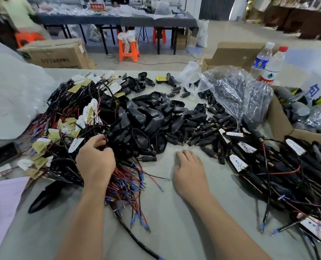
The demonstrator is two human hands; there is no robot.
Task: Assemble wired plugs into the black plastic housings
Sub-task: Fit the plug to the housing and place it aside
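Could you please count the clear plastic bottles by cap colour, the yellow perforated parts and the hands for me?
Clear plastic bottle with red cap: 1
Clear plastic bottle with white cap: 1
Yellow perforated plastic part: 1
Hands: 2, the left hand gripping black wires, the right hand flat on the grey table
Total: 5

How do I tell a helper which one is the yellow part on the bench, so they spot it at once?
Go to the far edge of the grey table, beyond the central heap of black housings. Left of the clear plastic bag lies the yellow part: small, flat, dotted with holes, bright yellow among loose black pieces.
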